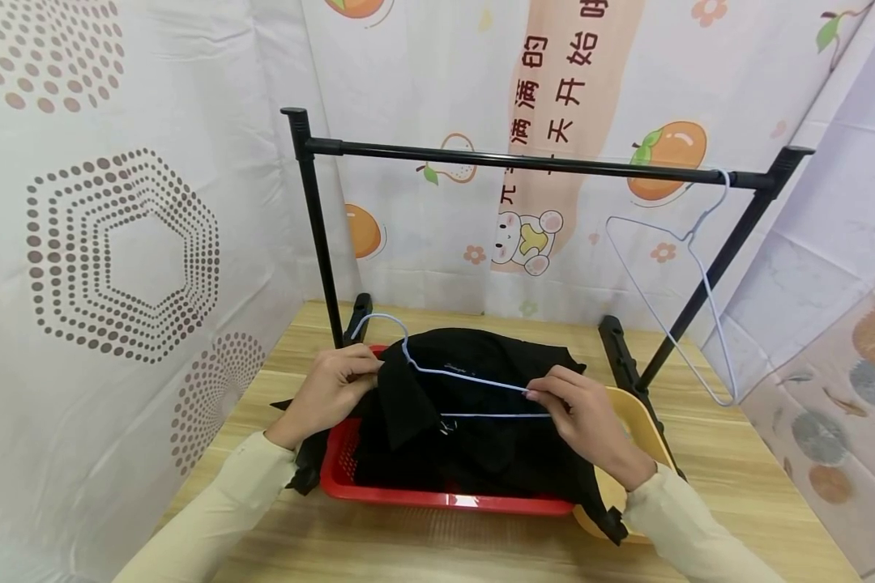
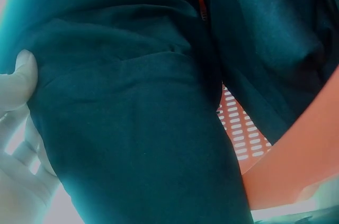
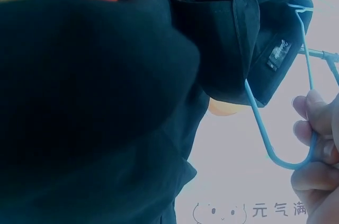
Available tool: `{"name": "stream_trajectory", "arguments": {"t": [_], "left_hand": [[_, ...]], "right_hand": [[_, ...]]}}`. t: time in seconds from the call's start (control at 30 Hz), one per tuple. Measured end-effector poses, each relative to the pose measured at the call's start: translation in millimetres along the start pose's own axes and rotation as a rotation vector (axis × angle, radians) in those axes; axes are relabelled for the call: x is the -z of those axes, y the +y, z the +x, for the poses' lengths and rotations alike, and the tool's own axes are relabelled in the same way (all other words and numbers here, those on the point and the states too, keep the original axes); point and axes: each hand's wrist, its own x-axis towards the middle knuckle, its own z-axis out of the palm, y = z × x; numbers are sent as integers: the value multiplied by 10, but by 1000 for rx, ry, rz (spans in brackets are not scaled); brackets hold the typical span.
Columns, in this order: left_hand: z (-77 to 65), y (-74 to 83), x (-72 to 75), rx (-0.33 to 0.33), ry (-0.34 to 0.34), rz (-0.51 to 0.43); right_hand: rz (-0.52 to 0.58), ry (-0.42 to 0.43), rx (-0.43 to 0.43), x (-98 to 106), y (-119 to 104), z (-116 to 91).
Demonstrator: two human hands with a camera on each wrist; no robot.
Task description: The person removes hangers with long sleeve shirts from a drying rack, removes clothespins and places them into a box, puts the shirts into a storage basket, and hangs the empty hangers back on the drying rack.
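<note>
A black collared shirt (image 1: 484,457) lies bunched over the red basket (image 1: 437,498), its collar toward the left. My left hand (image 1: 331,389) pinches the shirt beside the collar; in the left wrist view its thumb lies on the cloth's edge. A light blue hanger (image 1: 474,377) is partly inside the shirt, with its hook rising above the collar. My right hand (image 1: 591,417) grips the hanger's right end, also visible in the right wrist view, where the hanger's rounded corner (image 3: 288,166) sticks out past the cloth. The hanger's left arm is hidden by the shirt.
Behind the basket stands a black rack (image 1: 481,156) with feet on the wooden table (image 1: 736,486). Another blue hanger (image 1: 716,320) hangs bare at the rail's right end. A yellow basket (image 1: 645,421) sits right of the red one, partly under the shirt. Printed curtains surround the table.
</note>
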Motion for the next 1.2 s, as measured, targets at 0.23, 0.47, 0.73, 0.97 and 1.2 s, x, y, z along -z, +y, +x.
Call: {"name": "stream_trajectory", "arguments": {"t": [0.23,0.47,0.73,0.97,1.2], "left_hand": [[-28,15,-25,27,5,-56],[-61,15,-27,59,12,-54],[-96,-16,-11,42,18,-33],[-135,-18,16,52,13,-11],[-167,-39,50,41,11,-1]], "right_hand": [[5,-1,-25,56,19,-53],[4,27,-8,129,42,-77],[-11,41,-31,244,67,-129],[-6,96,-3,294,137,-189],[-24,126,-2,344,197,-226]]}}
